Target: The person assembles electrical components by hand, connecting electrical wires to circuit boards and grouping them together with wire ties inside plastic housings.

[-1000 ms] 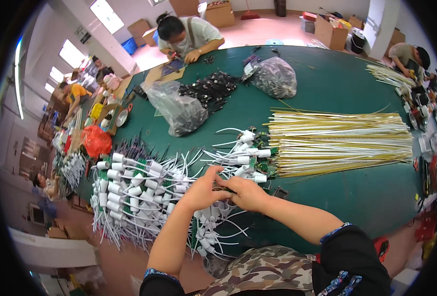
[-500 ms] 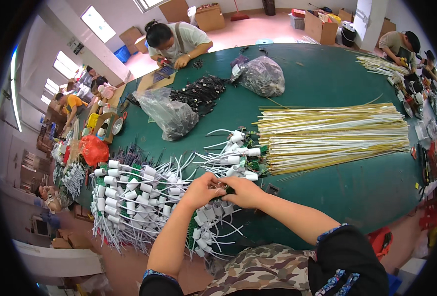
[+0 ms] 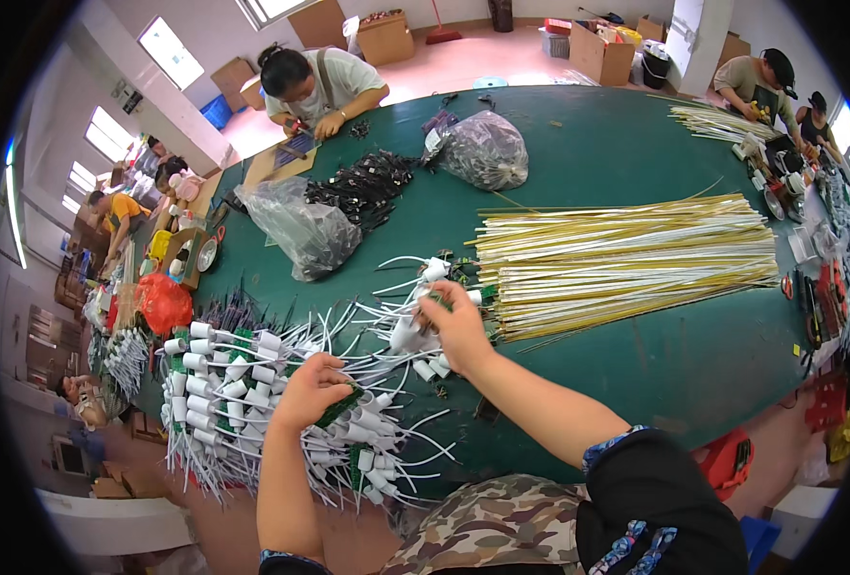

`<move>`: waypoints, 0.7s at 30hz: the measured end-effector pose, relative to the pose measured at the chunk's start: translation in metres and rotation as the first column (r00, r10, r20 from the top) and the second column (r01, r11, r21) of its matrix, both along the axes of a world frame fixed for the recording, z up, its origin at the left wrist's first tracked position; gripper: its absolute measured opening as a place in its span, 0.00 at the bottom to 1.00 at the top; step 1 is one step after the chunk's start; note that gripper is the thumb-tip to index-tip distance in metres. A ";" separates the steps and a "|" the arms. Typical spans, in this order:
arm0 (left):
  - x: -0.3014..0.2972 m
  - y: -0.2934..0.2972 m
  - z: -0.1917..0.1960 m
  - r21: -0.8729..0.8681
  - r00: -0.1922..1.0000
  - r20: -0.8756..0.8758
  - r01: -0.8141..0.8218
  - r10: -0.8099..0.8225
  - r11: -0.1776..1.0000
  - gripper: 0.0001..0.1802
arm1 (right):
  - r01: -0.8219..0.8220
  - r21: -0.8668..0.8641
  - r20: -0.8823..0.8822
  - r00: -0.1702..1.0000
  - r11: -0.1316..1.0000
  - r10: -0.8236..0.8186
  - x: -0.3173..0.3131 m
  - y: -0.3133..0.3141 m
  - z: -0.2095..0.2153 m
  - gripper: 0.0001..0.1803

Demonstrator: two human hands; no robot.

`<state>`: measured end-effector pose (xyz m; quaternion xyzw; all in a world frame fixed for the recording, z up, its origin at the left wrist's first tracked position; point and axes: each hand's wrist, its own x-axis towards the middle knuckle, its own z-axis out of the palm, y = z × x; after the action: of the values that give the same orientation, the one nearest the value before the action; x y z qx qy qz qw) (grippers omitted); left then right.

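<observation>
My left hand (image 3: 312, 391) is closed, its fingertips on a green circuit board (image 3: 337, 408) at the right part of a big heap of white cylinders with white wires (image 3: 238, 393). To its right and farther off, my right hand (image 3: 461, 331) reaches over a smaller pile of the same white cylinders (image 3: 423, 368). Its fingers are closed round a piece with a green board (image 3: 439, 300); a blurred white cylinder (image 3: 407, 335) shows just beside them. Whether that cylinder belongs to the held piece is unclear.
Long white and yellow strips (image 3: 626, 259) lie to the right on the green table (image 3: 626, 374). Beyond are clear plastic bags (image 3: 487, 151) and black parts (image 3: 372, 187). A co-worker (image 3: 319, 86) sits across the table; others work at far left and far right.
My hands were together in front of me and have parted. The left went left to the big heap; the right moved forward to the smaller pile. The whole view shifted slightly.
</observation>
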<state>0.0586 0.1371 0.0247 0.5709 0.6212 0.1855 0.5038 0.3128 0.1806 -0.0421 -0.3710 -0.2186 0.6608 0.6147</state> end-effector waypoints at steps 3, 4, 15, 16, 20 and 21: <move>-0.003 0.000 0.017 -0.040 0.995 0.099 -0.007 0.011 0.999 0.24 | 0.062 -0.078 0.125 0.991 0.995 -0.052 0.007 0.027 -0.058 0.14; 0.008 0.002 0.023 -0.045 0.994 0.110 0.026 -0.021 0.999 0.25 | 0.102 -0.101 0.525 0.850 0.990 -0.034 0.017 0.028 -0.085 0.19; 0.056 0.012 -0.008 0.023 0.944 0.175 0.280 -0.280 0.960 0.40 | -0.699 0.200 0.923 0.370 0.687 0.108 -0.005 -0.052 0.007 0.21; 0.057 0.012 -0.011 0.027 0.937 0.181 0.298 -0.298 0.954 0.40 | -0.687 0.197 0.926 0.365 0.699 0.099 0.000 -0.052 0.002 0.21; 0.051 0.007 -0.021 0.077 0.946 0.020 0.321 -0.323 0.944 0.31 | -0.584 0.260 0.863 0.498 0.769 0.087 0.010 -0.054 -0.007 0.15; 0.049 0.004 -0.028 0.005 0.963 0.090 0.254 -0.254 0.967 0.28 | -0.564 0.273 0.859 0.507 0.779 0.065 0.007 -0.055 -0.008 0.15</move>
<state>0.1079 0.1414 -0.0037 0.6352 0.5201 0.1429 0.5529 0.3197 0.1255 -0.0502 -0.3999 -0.7123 0.4327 0.3814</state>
